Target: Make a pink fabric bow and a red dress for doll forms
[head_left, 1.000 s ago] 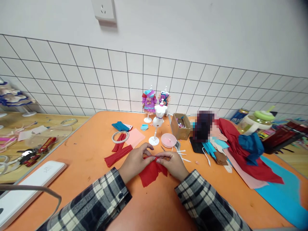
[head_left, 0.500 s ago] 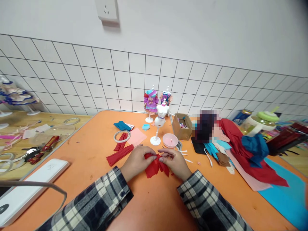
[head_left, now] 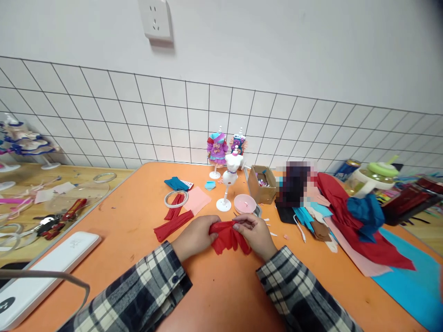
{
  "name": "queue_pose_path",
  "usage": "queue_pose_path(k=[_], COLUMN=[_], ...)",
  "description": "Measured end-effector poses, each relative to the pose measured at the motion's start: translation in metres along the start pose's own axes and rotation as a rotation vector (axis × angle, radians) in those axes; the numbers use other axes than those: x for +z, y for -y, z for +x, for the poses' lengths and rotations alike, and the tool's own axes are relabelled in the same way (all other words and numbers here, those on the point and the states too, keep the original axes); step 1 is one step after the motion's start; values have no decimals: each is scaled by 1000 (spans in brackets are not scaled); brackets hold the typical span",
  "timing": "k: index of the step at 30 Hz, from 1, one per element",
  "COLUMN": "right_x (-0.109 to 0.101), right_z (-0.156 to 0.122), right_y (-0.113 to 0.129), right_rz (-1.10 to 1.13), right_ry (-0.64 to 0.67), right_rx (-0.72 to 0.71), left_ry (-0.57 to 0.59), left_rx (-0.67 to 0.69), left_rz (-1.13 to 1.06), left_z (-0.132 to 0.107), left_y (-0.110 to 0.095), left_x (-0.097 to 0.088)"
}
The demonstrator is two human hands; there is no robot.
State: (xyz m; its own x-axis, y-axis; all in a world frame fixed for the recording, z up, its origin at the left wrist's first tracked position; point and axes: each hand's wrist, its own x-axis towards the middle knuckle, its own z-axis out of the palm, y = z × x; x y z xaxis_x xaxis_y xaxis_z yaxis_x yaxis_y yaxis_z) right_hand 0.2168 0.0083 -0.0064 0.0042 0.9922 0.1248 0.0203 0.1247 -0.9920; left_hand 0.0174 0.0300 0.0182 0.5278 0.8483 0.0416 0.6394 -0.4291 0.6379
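A gathered piece of red fabric (head_left: 226, 237) is stretched between my two hands, just above the orange table. My left hand (head_left: 198, 235) pinches its left end between thumb and fingers. At the upper right of the cloth, my right hand (head_left: 255, 234) grips the bunched edge; a thin pointed thing shows by its fingertips, too small to name. Beyond the hands stands a bare white mini dress form (head_left: 233, 162) on a round base. Two folded red strips (head_left: 173, 226) lie left of my left hand, near a roll of clear tape (head_left: 176, 198).
A pink dish (head_left: 245, 204) and a cardboard box (head_left: 262, 184) stand behind my right hand. Two dressed mini dress forms (head_left: 217, 150) are at the back. Fabric pieces (head_left: 356, 226) and a jug (head_left: 372, 182) fill the right side; a white power bank (head_left: 65, 258) lies left.
My hands have moved slightly apart, and the red fabric is now spread wider between them. The left hand has shifted a little left. The camera view has tilted slightly up.
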Motion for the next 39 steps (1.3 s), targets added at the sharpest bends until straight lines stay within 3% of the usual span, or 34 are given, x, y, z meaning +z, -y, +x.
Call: queue_pose_path(k=[3,5,8,11,19,22,25,28,32,39], right_x=[1,1,3,4,0,-1,-2,0,2,1], right_z=[0,-1,-1,-1,-2,-2,-2,-2,-2,-3], right_y=[0,-1,-1,-1,2,3,2,2,0,1], right_rz=[-24,-27,-24,-4,33,48,1,-25,-33,-169], right_ry=[21,38,59,52,88,117,93,38,31,-8], right_rx=[25,46,70,45,58,56,20,7,16,-61], left_ry=[-55,-33,-62,-119,15,84,6,-112,-254,-378], left_rx=[62,85,31,-6,-12,57,58,10,60,10], left_rz=[95,36,-118,-55,-169,-286,-283,-141,-4,-62], left_z=[-2,-3,-3,0,0,-2,-1,-1,-1,-3], left_y=[-3,-6,-10,-11,-10,-12,-12,-11,-13,-16], left_x=[-7,-10,-12,-9,-4,-8,-8,-6,-4,6])
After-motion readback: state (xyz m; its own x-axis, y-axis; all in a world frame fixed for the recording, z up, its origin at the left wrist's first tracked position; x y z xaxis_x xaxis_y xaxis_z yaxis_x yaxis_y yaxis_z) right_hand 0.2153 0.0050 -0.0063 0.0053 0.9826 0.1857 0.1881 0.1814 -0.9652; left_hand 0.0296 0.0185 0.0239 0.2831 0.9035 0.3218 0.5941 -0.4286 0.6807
